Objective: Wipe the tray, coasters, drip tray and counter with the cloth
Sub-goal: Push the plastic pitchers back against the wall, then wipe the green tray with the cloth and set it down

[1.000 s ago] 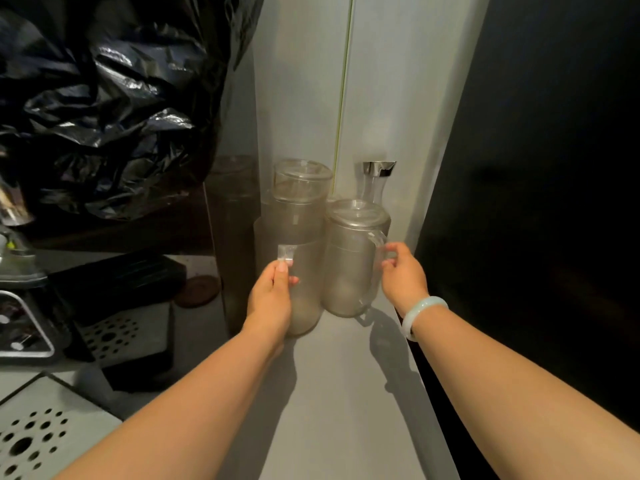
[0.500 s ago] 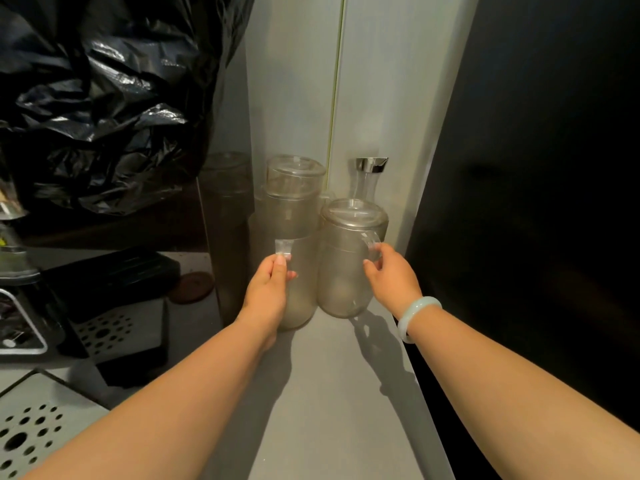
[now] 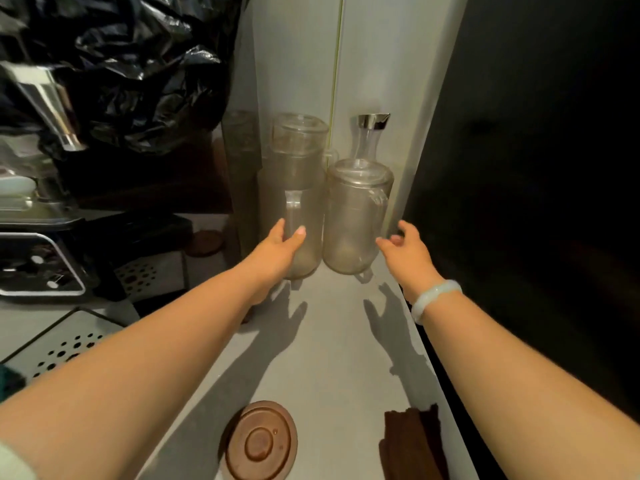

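Note:
On the grey counter (image 3: 329, 341), two frosted glass pitchers stand against the back wall. My left hand (image 3: 282, 247) rests against the lower part of the left pitcher (image 3: 294, 188), thumb and fingers apart on either side of its handle. My right hand (image 3: 405, 251) hovers open just right of the right pitcher (image 3: 356, 216), not touching it. A round wooden coaster (image 3: 261, 441) lies near me on the counter, and a folded brown cloth (image 3: 412, 445) lies to its right. A second coaster (image 3: 204, 242) sits further back on the left. A perforated drip tray (image 3: 62, 351) is at lower left.
A glass carafe with a metal spout (image 3: 372, 133) and a tall dark container (image 3: 242, 174) stand behind the pitchers. A black plastic bag (image 3: 121, 64) hangs over the left. Another perforated tray (image 3: 149, 275) and machine parts (image 3: 38, 265) crowd the left. A dark panel (image 3: 536, 168) bounds the counter's right edge.
My right hand has let go of the right pitcher's handle and drawn back open. My left hand slid down off the left pitcher's handle. The near coaster and cloth have come into view.

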`<move>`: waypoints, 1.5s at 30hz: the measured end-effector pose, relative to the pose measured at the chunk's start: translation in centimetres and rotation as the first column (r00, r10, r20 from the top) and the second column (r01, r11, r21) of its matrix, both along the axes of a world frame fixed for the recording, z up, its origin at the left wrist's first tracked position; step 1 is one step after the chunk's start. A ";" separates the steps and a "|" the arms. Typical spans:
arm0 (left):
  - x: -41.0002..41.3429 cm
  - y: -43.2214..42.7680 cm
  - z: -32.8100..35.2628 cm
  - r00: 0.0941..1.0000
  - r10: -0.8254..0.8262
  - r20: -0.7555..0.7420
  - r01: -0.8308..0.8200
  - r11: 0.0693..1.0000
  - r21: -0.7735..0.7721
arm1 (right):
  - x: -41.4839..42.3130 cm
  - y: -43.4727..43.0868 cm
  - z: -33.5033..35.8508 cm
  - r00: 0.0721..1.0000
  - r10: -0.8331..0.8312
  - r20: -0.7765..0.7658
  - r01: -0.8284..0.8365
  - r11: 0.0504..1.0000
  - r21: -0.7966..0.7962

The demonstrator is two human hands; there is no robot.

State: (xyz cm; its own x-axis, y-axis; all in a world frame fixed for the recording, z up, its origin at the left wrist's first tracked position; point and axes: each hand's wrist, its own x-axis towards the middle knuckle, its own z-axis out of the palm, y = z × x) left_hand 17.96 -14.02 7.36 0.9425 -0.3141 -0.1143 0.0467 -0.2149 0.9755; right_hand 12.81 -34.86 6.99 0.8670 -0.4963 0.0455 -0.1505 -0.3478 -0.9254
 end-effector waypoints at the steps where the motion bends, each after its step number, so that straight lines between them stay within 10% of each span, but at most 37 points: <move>1: -1.1 0.9 -0.4 0.999 -0.050 0.004 0.050 0.998 0.023 | -2.1 0.6 -1.1 1.000 0.014 0.008 -0.013 0.999 -0.046; 7: -9.0 9.2 -6.2 0.937 -0.348 -0.009 0.319 0.847 0.425 | -18.6 3.1 -11.3 0.981 0.129 -0.143 -0.181 0.873 -0.454; 12: -14.3 12.3 -10.7 0.884 -0.467 -0.021 0.356 0.643 0.679 | -23.1 5.7 -13.4 0.958 0.012 -0.288 -0.244 0.566 -0.788; 20: -17.0 14.0 -11.2 0.941 -0.315 0.127 0.152 0.725 0.672 | -19.6 6.8 -14.5 0.912 -0.008 -0.410 -0.295 0.681 -0.670; 32: -20.4 24.6 -8.6 0.940 0.025 0.341 -0.234 0.774 0.588 | -14.7 10.1 -13.6 0.751 0.497 -0.435 -0.655 0.480 -0.583; 39: -22.6 30.2 -6.4 0.855 0.180 0.487 -0.441 0.747 0.498 | -14.8 12.0 -11.4 0.986 0.134 -0.095 -0.152 0.966 -0.212; 45: -22.5 40.4 -8.0 0.663 0.646 0.379 -0.705 0.368 0.606 | -12.5 18.3 -6.0 0.998 0.065 0.018 -0.068 0.975 0.212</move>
